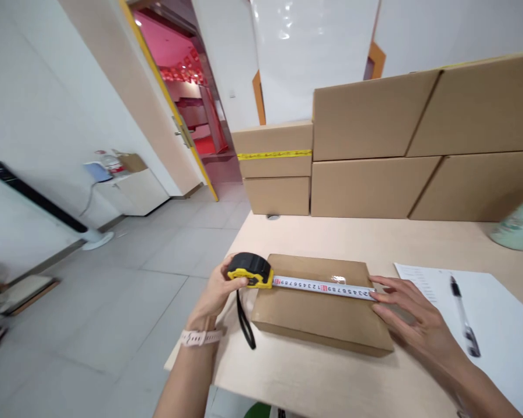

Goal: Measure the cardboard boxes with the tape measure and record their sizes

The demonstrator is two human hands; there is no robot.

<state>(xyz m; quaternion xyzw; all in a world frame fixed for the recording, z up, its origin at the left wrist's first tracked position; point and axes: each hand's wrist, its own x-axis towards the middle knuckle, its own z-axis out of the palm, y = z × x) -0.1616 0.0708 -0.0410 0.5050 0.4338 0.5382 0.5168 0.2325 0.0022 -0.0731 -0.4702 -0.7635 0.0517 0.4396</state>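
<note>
A flat brown cardboard box [318, 316] lies on the light wooden table [287, 377]. My left hand [218, 296] is closed around a black and yellow tape measure [250, 267] at the box's left end, and its black wrist strap [244, 325] hangs down. The pulled-out blade [322, 287] stretches across the top of the box to the right edge. There my right hand [418, 316] pinches the blade's tip between thumb and fingers.
Stacked cardboard boxes [370, 128] line the back of the table, one with yellow tape. A pen [464, 316] lies on white paper [505, 325] at the right. Behind it stands a pale green object [520, 226], cut by the frame. The table's left edge borders the tiled floor [157, 302].
</note>
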